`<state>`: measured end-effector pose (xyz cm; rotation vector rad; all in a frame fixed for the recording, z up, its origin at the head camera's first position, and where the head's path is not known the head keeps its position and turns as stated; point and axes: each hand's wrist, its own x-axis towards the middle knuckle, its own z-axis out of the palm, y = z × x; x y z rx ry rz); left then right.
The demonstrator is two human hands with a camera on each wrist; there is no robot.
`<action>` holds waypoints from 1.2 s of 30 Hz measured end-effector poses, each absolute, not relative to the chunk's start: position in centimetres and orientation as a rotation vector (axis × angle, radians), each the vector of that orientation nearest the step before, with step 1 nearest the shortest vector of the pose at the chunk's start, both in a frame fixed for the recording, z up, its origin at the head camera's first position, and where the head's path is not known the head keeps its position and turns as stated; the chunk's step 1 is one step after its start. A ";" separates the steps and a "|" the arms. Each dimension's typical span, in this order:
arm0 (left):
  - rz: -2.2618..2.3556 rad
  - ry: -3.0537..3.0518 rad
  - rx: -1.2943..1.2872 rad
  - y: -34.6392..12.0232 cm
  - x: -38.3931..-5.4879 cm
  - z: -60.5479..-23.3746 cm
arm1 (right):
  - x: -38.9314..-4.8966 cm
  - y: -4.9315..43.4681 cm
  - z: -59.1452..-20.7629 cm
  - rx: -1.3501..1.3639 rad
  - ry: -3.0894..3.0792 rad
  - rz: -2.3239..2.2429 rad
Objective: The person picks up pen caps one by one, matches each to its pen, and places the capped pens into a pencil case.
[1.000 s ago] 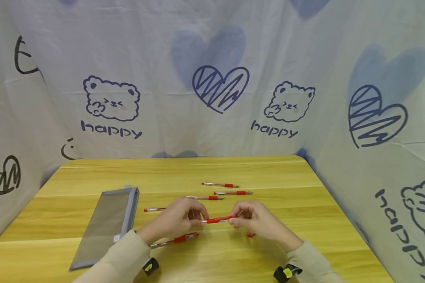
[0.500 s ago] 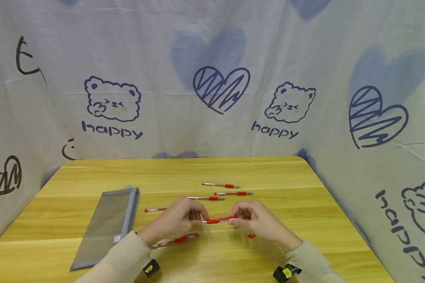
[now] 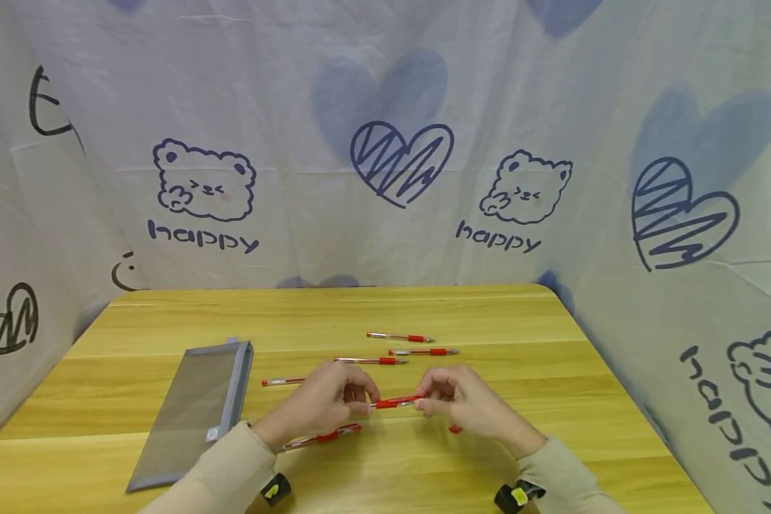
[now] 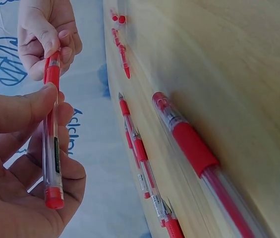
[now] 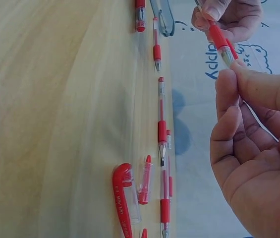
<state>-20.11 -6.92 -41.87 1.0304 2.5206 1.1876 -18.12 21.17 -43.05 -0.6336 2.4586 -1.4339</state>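
A red gel pen (image 3: 388, 405) with a clear barrel is held level above the table between both hands. My left hand (image 3: 324, 400) pinches its barrel between thumb and fingers; in the left wrist view the red end plug (image 4: 54, 197) points toward the camera. At the pen's other end, my right hand (image 3: 465, 400) pinches the clear part with a red clip, which lies along the red grip. Fingertips hide the very tip. Below the left hand lies another red pen (image 4: 194, 148), its rear partly hidden in the head view by the left arm.
Several red pens (image 3: 424, 351) lie beyond the hands on the wooden table (image 3: 520, 321). A grey mesh zip pouch (image 3: 193, 407) lies to the left. Under the right hand are loose pen caps (image 5: 122, 198) with red clips. A printed white curtain (image 3: 283, 178) encloses the table.
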 end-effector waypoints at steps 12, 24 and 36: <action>1.132 2.541 1.043 -7.0 -20.2 -41.7 | -18.2 21.2 -43.3 -0.638 2.430 -1.465; 1.056 2.473 1.065 -7.6 -20.2 -41.7 | -18.1 20.8 -43.9 -0.590 2.395 -1.487; 1.032 2.393 1.086 -7.9 -20.5 -41.3 | -18.5 20.7 -44.2 -0.634 2.419 -1.452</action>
